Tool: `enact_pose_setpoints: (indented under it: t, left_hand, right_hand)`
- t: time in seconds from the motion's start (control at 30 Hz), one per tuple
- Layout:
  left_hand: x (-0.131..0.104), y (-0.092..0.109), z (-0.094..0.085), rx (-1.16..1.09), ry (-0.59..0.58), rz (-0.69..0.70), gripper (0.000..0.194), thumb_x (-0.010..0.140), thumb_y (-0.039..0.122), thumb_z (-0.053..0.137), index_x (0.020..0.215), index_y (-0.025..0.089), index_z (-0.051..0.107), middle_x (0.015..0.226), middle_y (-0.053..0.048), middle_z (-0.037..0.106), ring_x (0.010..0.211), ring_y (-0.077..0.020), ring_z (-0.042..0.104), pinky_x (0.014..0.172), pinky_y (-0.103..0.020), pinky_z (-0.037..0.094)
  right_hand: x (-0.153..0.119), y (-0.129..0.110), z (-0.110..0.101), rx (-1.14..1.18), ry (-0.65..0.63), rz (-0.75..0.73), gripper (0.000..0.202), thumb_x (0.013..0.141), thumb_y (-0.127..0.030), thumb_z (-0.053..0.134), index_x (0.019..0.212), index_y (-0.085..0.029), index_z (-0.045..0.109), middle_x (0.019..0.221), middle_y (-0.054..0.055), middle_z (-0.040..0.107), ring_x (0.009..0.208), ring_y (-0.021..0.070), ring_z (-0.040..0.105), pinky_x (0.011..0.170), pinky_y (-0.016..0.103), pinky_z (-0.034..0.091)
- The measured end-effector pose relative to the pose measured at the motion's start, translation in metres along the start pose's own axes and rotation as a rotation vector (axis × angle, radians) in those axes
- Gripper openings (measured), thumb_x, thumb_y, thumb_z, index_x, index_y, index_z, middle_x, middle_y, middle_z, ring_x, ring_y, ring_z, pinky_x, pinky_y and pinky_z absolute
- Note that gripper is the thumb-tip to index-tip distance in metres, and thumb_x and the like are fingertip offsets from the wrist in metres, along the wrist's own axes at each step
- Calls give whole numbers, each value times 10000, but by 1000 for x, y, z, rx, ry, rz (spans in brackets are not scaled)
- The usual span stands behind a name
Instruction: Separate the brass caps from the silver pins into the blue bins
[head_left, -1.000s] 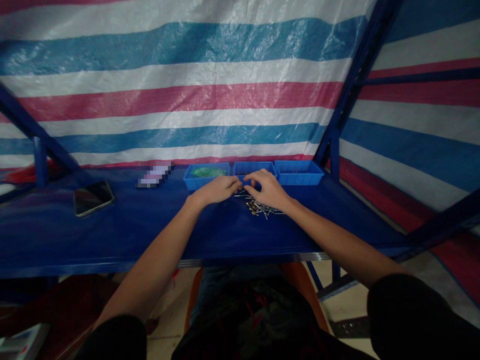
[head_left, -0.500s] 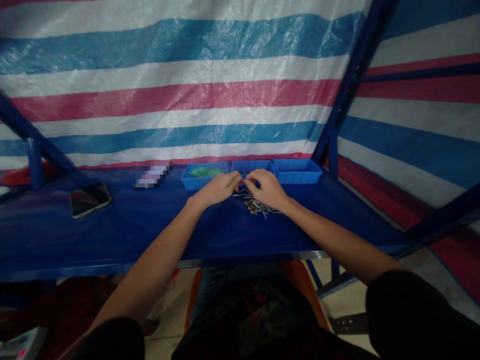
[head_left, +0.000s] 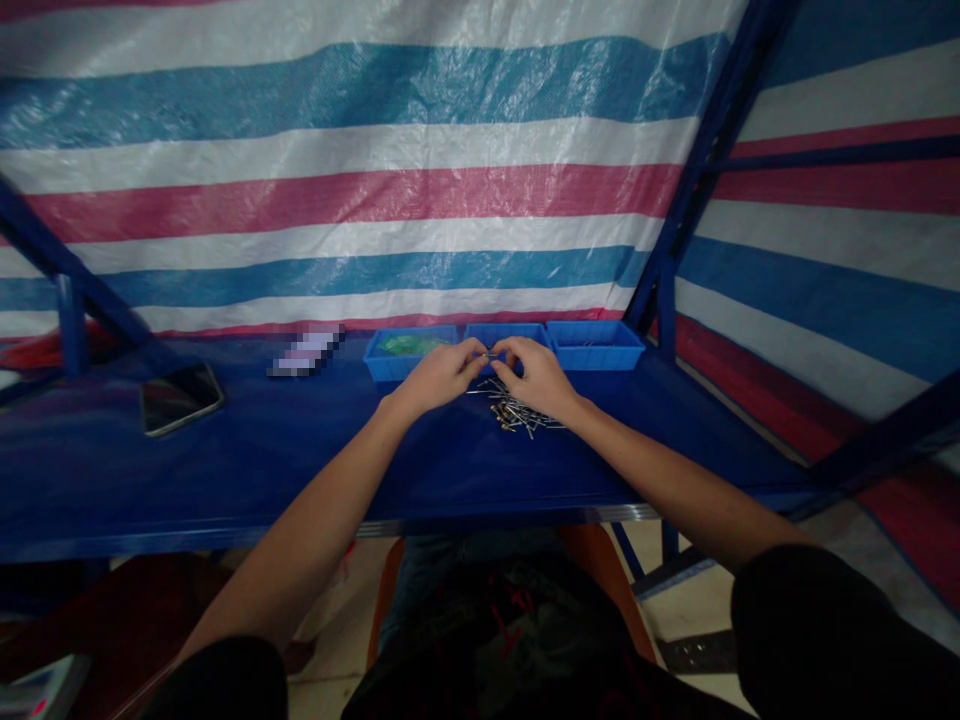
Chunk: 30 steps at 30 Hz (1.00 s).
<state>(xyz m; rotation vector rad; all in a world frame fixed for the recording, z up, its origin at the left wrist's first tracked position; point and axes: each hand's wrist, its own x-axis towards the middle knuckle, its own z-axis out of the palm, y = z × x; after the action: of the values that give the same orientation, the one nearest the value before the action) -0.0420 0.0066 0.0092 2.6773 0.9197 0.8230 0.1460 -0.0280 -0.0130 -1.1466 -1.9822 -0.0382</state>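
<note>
My left hand (head_left: 444, 374) and my right hand (head_left: 534, 374) meet fingertip to fingertip over the blue table (head_left: 315, 440). Between their pinched fingers is a small metal piece (head_left: 490, 354), gripped from both sides. Just below, partly under my right hand, lies a pile of thin metal pins (head_left: 521, 412), some with brass-coloured parts. Behind the hands stand three blue trays. The left tray (head_left: 381, 371) holds something green in clear plastic. My hands partly cover the middle tray (head_left: 510, 329). A few small items, too small to name, lie in the right tray (head_left: 600, 357).
A black phone (head_left: 181, 398) lies on the table at the left, with a blurred-out flat item (head_left: 306, 350) beyond it. Blue metal posts (head_left: 666, 305) rise at both sides. Striped sheeting (head_left: 360, 190) hangs behind. An orange chair (head_left: 611, 580) is under me.
My fingertips have shifted slightly, and the metal piece between them now shows more clearly. The pile and trays stay as they were.
</note>
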Motion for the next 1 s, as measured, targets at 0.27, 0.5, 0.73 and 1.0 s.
enact_pose_setpoints:
  t: [0.27,0.5,0.73,1.0]
  left_hand:
    - [1,6,-1,10,-73,2,297,978,292,343,835,182,578,723,-26,657,654,-152,605,625,-272,409]
    - [1,2,3,-2,-10,1,207,932,308,470,1059,182,574,650,4,606,577,-147,562,565,-267,376]
    - [1,3,4,0,6,-2,178,939,294,453,1007,180,572,684,-1,616,596,-143,565,575,-257,367]
    - [1,6,4,22,-24,-3,247,974,306,381,866,176,562,698,-15,635,629,-135,584,592,-255,376]
  right_hand:
    - [1,0,-2,-19,1,-38,100,869,-208,504,892,-200,601,815,41,606,815,196,568,789,343,420]
    - [2,4,1,11,27,-3,158,923,-274,464,860,-199,587,841,57,631,809,196,573,770,336,419]
    - [1,2,0,50,15,1,144,920,-278,472,887,-189,580,799,39,619,759,180,570,727,321,417]
    - [1,2,0,14,15,-14,83,868,-226,512,899,-194,582,786,32,609,748,179,565,739,324,422]
